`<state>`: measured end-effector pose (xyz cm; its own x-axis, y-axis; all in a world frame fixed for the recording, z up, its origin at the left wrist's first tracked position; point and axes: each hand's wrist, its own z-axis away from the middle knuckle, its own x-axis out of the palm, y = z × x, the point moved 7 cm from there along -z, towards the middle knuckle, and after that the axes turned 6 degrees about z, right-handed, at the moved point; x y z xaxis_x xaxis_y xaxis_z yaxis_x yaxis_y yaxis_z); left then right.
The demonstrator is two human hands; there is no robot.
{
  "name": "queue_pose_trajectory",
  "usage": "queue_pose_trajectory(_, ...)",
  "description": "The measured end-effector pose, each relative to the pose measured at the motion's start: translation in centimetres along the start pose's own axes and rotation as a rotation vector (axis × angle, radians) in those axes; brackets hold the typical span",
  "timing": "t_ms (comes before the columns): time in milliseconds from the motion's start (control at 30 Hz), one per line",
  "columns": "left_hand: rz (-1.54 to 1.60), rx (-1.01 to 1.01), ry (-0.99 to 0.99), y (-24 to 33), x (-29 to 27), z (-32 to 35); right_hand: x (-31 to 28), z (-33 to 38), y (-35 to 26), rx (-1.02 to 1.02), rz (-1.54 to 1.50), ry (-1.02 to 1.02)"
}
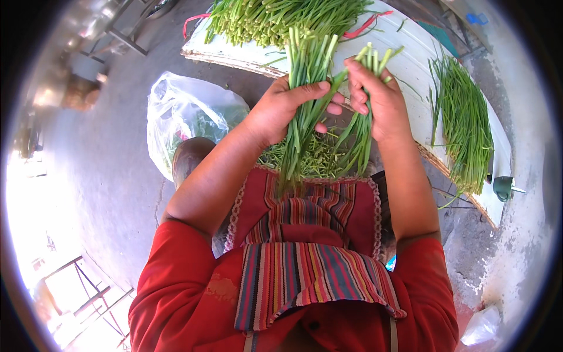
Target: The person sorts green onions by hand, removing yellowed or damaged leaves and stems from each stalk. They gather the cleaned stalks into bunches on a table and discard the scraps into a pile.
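Note:
My left hand (284, 108) is closed round a bunch of green chives (308, 76), thumb across the stalks. Their pale cut ends point up and away, and the leaves hang toward my lap. Just to the right, my right hand (381, 100) grips a smaller bunch of chives (358, 138), pale ends showing above the fingers. A few stalks cross between the two hands. Beyond them, a large heap of chives (275, 20) lies on a white board (234, 56). Another pile of chives (466, 126) rests on the board's right part.
Left of my knee stands a clear plastic bag (187, 111) with greenery inside. Loose green trimmings (314, 154) lie below my hands. Red ties (369, 26) flank the large heap. A small dark green object (503, 188) sits at the board's right end, near a wall (528, 234).

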<state>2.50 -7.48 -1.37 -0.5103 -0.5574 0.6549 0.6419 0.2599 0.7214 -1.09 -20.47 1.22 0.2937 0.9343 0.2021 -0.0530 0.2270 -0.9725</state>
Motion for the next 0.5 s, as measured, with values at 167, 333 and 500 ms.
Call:
queue_pose_trajectory(167,0.102,0.08,0.027,0.7,-1.5,-0.2,-2.1,-0.6,-1.1,-0.077,-0.288,0.031)
queue_pose_trajectory(333,0.128,0.162,0.124,1.8,-2.8,-0.1,-2.5,-0.9,-1.3,-0.087,-0.366,-0.028)
queue_pose_trajectory(500,-0.06,0.199,0.153,2.4,-2.5,0.3,-0.9,-0.5,-0.7,-0.036,-0.232,-0.064)
